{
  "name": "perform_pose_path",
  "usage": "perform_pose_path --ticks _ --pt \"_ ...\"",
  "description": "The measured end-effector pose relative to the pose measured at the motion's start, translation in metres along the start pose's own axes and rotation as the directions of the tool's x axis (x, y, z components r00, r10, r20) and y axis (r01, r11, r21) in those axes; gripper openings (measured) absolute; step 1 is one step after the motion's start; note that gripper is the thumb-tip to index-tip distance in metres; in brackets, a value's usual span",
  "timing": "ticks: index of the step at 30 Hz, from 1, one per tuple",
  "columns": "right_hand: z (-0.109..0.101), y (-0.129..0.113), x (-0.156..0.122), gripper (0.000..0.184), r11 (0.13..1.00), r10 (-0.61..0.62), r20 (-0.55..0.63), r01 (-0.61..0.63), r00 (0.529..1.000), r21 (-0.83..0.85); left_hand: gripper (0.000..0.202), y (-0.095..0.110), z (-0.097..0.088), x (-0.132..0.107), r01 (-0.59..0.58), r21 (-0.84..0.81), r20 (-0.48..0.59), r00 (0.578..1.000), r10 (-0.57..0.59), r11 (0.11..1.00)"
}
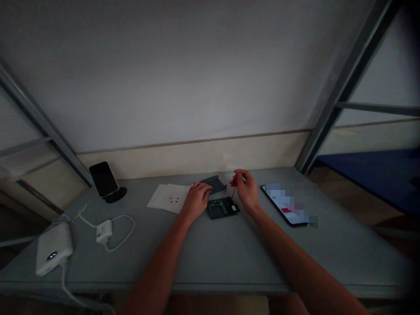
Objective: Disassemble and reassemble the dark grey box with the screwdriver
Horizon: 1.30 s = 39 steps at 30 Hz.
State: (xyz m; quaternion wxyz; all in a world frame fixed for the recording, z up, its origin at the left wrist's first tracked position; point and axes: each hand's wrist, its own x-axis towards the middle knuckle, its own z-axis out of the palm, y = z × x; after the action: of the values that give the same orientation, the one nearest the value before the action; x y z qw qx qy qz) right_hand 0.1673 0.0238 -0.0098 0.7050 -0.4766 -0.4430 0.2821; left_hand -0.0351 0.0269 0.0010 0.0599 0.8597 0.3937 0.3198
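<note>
A small dark open-topped electronic device [223,208] with a green circuit board inside lies on the desk between my hands. My left hand [196,200] has its fingers curled together at the device's left edge, gripping it there. In my right hand [246,189] is a red-handled screwdriver [234,184], pinched near the top. Its thin shaft points down to the device's upper right part. Behind the device lies a dark grey cover [214,184]. Several small dark screws [173,200] rest on white paper [161,197], which my left hand partly overlaps.
A lit phone [285,205] lies on the right of the grey desk [223,258]. To the left are a dark-screened device on a round stand [104,180], a white adapter with a cable [104,232] and a white box-shaped device [54,249]. A wall rises behind the desk.
</note>
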Motion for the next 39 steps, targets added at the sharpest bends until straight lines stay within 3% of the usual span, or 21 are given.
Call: perform_pose_path --ticks 2,5,9,13,19,24,27,32,39 --pt "0.0 0.001 -0.001 0.038 1.0 -0.022 0.012 0.022 1.0 0.005 0.028 -0.004 -0.01 0.001 0.038 0.076 -0.06 0.998 -0.034 0.996" --pt "0.002 0.005 -0.002 0.037 0.999 -0.032 0.028 0.032 0.999 -0.009 0.028 -0.021 -0.033 -0.003 0.232 0.249 -0.164 0.967 -0.195 0.94" --pt "0.003 0.01 -0.003 0.038 0.999 -0.027 0.029 0.027 0.999 -0.029 0.028 -0.049 -0.062 -0.015 0.333 0.383 0.037 0.927 -0.374 0.862" --pt "0.003 0.011 -0.003 0.039 0.999 -0.034 0.024 0.035 0.999 -0.041 0.019 -0.053 -0.071 -0.02 0.332 0.446 0.139 0.892 -0.43 0.831" --pt "0.004 0.007 -0.004 0.039 0.996 -0.042 0.038 0.045 0.998 -0.071 0.016 -0.035 -0.061 -0.015 0.291 0.434 0.239 0.875 -0.42 0.853" --pt "0.003 0.004 -0.004 0.039 0.994 -0.059 0.048 0.063 0.997 -0.085 0.014 -0.03 -0.057 -0.013 0.287 0.394 0.234 0.887 -0.397 0.873" --pt "0.002 0.004 -0.004 0.04 0.988 -0.08 0.082 0.09 0.993 -0.122 0.016 -0.026 -0.056 -0.01 0.306 0.223 0.269 0.893 -0.361 0.925" --pt "0.003 -0.001 -0.005 0.037 0.973 -0.125 0.199 0.159 0.972 -0.17 0.026 -0.016 -0.042 -0.004 0.244 -0.186 0.222 0.954 -0.201 0.952" --pt "0.009 -0.009 -0.011 0.033 0.973 -0.114 0.373 0.179 0.921 -0.145 0.038 -0.01 -0.012 -0.005 0.299 -0.28 0.239 0.942 -0.235 0.912"
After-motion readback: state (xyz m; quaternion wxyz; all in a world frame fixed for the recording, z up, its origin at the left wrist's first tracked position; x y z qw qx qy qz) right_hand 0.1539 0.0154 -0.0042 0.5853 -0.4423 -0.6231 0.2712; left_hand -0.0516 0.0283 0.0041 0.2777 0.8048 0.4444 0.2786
